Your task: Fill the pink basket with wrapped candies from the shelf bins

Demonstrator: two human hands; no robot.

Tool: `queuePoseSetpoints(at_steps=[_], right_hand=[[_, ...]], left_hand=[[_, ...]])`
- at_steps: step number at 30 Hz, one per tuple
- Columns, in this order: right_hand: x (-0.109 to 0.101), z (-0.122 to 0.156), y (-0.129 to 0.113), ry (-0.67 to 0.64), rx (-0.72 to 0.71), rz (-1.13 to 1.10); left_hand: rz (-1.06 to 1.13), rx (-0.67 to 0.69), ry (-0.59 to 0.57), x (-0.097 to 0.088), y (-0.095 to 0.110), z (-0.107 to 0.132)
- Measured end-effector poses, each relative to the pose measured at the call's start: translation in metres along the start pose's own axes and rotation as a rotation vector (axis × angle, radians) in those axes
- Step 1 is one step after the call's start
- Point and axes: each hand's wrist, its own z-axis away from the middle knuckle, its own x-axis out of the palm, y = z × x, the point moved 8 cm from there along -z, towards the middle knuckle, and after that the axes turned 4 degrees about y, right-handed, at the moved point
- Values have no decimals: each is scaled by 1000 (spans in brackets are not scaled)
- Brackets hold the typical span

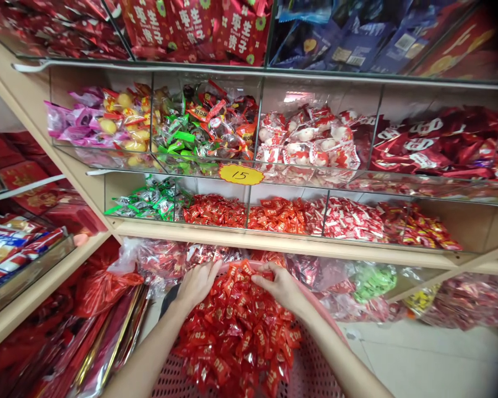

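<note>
A pink perforated basket (315, 370) holds a heap of small red wrapped candies (236, 331). My left hand (197, 284) lies on the far left of the heap, fingers curled over the candies at the basket's far rim. My right hand (280, 286) rests on the far right of the heap, fingers bent down onto the wrappers. Both hands press the pile near the bottom shelf edge (274, 241).
Clear bins above hold red candies (282, 215), green candies (153, 202), white-and-red sweets (307, 141) and a yellow "15" tag (240, 174). Plastic bags of sweets (166, 260) lie under the shelf. A side shelf (33, 287) stands at the left, tiled floor (419, 359) at the right.
</note>
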Motion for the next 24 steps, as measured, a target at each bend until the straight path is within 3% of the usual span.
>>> queuePoseSetpoints(at_steps=[5,8,17,24], right_hand=[[-7,-2,17,-36,316,-463],[-7,-3,21,-80,379,-648],[-11,-10,23,-87,271,-458],[-22,-15,26,-5,157,-222]], left_hand=[[6,7,-8,3,-2,-2],[-3,5,-7,3,-2,-3],[4,23,2,3,0,-4],[8,24,3,3,-2,-5]])
